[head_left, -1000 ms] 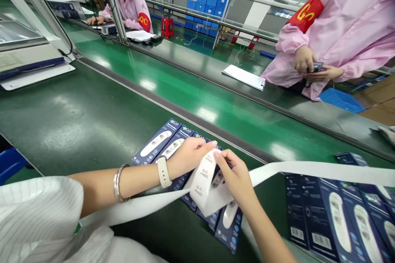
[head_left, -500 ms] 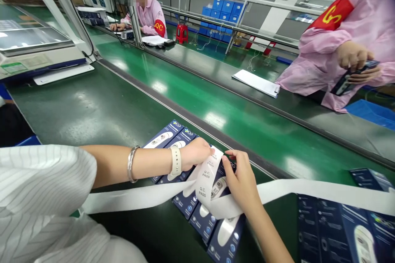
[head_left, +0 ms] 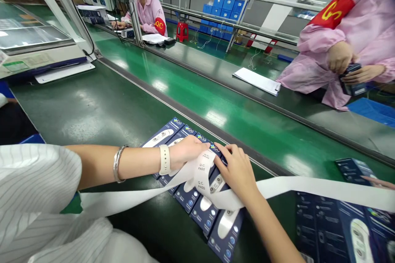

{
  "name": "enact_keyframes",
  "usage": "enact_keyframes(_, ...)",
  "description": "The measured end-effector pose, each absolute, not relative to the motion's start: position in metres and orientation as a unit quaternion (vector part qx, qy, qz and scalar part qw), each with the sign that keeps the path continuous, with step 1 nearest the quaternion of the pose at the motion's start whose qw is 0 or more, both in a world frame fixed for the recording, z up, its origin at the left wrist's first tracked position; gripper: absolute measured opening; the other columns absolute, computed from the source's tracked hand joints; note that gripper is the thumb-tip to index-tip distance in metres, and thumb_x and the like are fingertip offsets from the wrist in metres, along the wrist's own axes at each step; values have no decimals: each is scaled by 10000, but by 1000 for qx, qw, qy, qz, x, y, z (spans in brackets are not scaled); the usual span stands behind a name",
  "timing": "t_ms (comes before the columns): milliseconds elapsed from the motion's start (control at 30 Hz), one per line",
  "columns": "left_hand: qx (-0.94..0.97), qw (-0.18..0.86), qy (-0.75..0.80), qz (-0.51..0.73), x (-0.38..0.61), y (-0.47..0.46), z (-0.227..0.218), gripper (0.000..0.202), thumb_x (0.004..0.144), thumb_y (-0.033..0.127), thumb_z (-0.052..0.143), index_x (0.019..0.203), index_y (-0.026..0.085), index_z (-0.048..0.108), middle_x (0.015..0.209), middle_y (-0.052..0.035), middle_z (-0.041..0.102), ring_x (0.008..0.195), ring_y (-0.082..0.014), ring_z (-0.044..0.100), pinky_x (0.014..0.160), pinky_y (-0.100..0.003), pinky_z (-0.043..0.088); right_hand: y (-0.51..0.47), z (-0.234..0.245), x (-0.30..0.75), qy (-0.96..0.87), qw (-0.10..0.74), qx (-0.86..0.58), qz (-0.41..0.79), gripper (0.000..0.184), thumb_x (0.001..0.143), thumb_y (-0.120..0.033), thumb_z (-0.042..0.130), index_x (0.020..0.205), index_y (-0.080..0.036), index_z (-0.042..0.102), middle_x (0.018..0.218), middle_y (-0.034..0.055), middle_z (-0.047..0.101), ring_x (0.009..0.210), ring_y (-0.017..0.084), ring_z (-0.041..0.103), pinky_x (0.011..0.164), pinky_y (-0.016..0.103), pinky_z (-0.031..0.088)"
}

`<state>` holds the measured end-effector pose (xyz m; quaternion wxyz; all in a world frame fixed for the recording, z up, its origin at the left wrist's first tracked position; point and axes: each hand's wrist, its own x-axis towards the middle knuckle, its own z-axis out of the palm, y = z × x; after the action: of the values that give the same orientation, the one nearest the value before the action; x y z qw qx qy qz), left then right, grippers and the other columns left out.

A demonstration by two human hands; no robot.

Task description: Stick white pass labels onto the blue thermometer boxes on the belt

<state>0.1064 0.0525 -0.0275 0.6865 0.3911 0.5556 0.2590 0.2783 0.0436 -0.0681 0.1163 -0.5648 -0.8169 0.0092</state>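
Observation:
A row of several dark blue product boxes (head_left: pixel 212 213) lies side by side on the green table in front of me. A long white label strip (head_left: pixel 202 172) printed "Q.C. PASS" runs across them. My left hand (head_left: pixel 187 152), with a white watch and a bracelet on the wrist, pinches the strip's upper end. My right hand (head_left: pixel 236 168) rests on the boxes just right of it, fingertips pressed onto a box top beside the strip.
More blue boxes (head_left: pixel 345 226) lie at the lower right. A green conveyor belt (head_left: pixel 234 119) runs diagonally beyond. A person in pink (head_left: pixel 339 45) opposite holds a box; another person in pink (head_left: pixel 148 8) sits far back. Papers (head_left: pixel 256 80) and a scale (head_left: pixel 40 49) stand nearby.
Both my hands have lowered the label strip from a raised hold down onto the boxes. My right hand now presses on a box top. The person opposite turned the box in their hands.

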Motion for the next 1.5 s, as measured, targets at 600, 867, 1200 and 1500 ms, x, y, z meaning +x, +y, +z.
enact_keyframes(600,574,609,400,375,108,29,-25,254,816,327,470,1014,171,503,879,-17,552,635,-96,471,566,-218,367,4,-45,255,-546,472,-508,469,287,807,-370,536,1025,-192,480,906,57,592,818,163,560,727,315,461)
enact_keyframes(867,641,541,393,378,109,28,-19,189,829,316,447,716,169,482,658,32,452,608,-90,405,545,-197,323,-6,-41,260,-589,434,-539,417,232,820,-390,506,933,-187,504,787,25,561,721,145,529,639,269,440)
enact_keyframes(1200,610,575,435,329,127,21,-32,333,831,374,418,577,172,346,550,54,297,526,-82,282,476,-218,236,-5,-43,275,-674,344,-608,240,356,880,-406,371,604,-195,445,660,5,493,703,154,459,658,294,376)
enact_keyframes(1500,524,637,489,284,130,26,-35,278,800,378,445,620,166,444,537,39,417,494,-87,374,460,-212,282,-10,-81,316,-668,328,-646,169,413,870,-402,373,1208,-170,422,1210,124,467,1140,238,397,959,459,317)
